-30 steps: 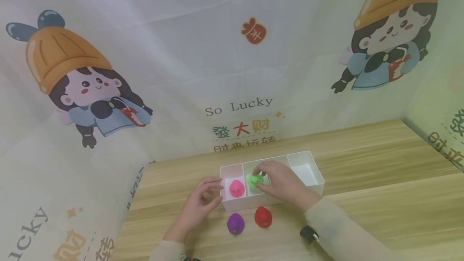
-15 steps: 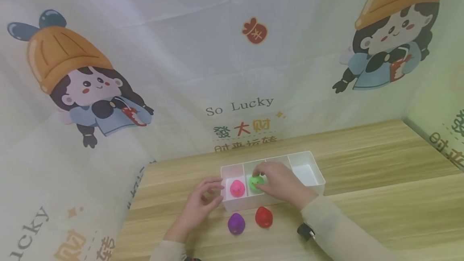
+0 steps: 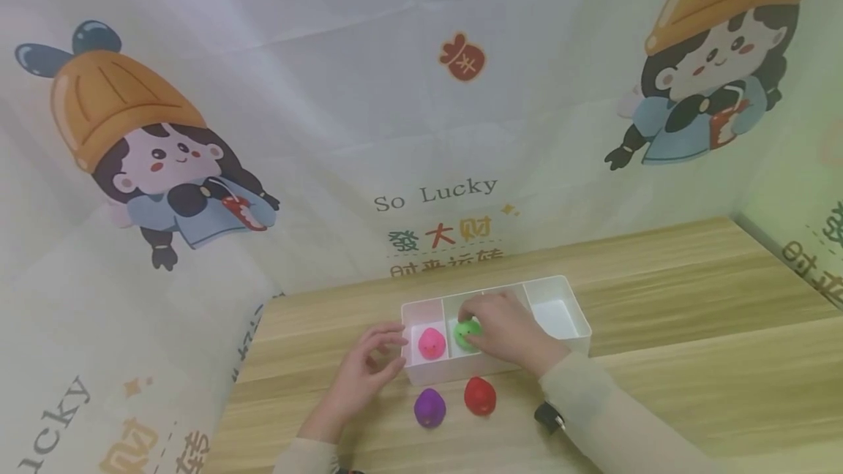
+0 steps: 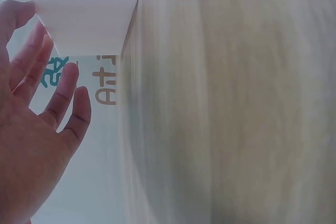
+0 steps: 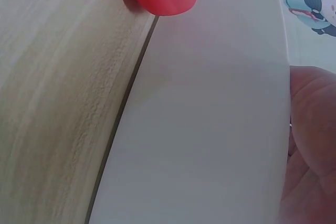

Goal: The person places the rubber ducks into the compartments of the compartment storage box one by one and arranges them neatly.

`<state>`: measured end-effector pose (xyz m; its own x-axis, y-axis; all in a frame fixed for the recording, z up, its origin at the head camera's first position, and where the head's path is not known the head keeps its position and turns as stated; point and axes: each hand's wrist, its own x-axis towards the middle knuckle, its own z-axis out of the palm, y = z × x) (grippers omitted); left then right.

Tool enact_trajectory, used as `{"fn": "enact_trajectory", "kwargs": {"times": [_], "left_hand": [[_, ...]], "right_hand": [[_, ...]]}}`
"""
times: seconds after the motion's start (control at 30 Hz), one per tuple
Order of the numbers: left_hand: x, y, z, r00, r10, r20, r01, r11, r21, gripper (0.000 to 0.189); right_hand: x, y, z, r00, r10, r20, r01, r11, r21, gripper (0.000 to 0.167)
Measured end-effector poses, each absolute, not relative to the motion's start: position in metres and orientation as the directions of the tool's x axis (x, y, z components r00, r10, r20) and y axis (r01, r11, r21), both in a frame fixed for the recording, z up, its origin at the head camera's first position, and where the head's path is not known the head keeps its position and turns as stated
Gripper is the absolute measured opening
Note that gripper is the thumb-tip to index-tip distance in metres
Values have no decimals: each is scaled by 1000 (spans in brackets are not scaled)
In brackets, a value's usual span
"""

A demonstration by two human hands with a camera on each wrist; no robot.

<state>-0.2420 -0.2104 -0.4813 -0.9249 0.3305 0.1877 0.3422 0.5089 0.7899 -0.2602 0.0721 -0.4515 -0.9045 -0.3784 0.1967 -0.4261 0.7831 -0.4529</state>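
Observation:
A long white divided box stands on the table. Its leftmost compartment holds a pink toy duck. In the compartment beside it sits a green toy duck, which my right hand pinches between thumb and fingers from the right. My left hand rests at the box's left end, its loosely bent fingers touching the edge. The left wrist view shows these fingertips against the box corner. A purple toy duck and a red toy duck are on the table in front of the box.
The rightmost compartment floor shows bare white. Wood-grain table extends to both sides. Behind it hangs a printed cloth with cartoon figures and lettering. Part of the red duck also shows in the right wrist view, against the box's front wall.
My right wrist and sleeve have shifted slightly left, and the green duck sits a little lower in its compartment. My left hand and the other ducks stay essentially still.

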Motion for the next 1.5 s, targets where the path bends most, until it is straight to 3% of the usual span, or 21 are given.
{"fn": "enact_trajectory", "kwargs": {"times": [1.17,1.5], "left_hand": [[-243,-208,-479,-932,311,186,332,524,784,28],[-242,-208,-483,-926,319,204,351,520,779,29]], "right_hand": [[-267,68,-446,-911,-392,129,-409,821,-399,20],[-265,70,-450,-923,-372,96,-371,801,-470,25]]}}
